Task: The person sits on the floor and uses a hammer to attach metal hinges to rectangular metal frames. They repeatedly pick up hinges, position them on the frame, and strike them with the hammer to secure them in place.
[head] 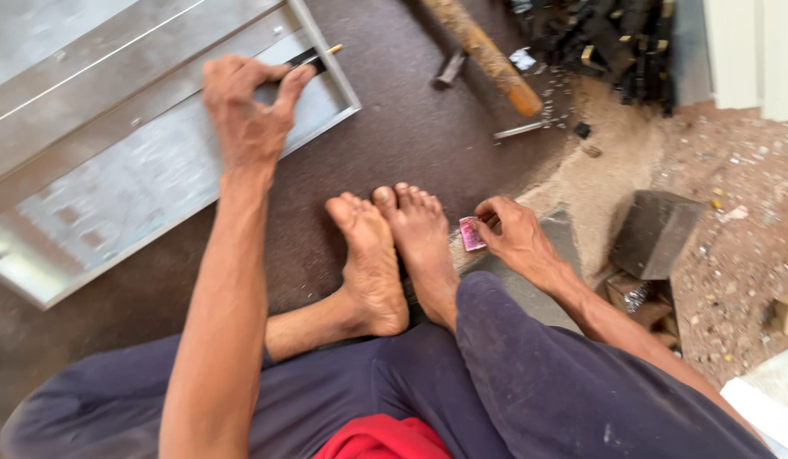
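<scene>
Right grip [515, 234] pinches small pink packet [471, 233], beside bare feet [394, 246].

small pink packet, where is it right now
In the head view the small pink packet sits right of centre, pinched in the right hand, just beside the person's bare feet on the dark floor mat.

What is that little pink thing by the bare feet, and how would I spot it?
Start at the two bare feet on the dark mat. Just beside them, the right hand pinches a small flat pink packet. It is the only pink thing among grey metal and rubble.
</scene>
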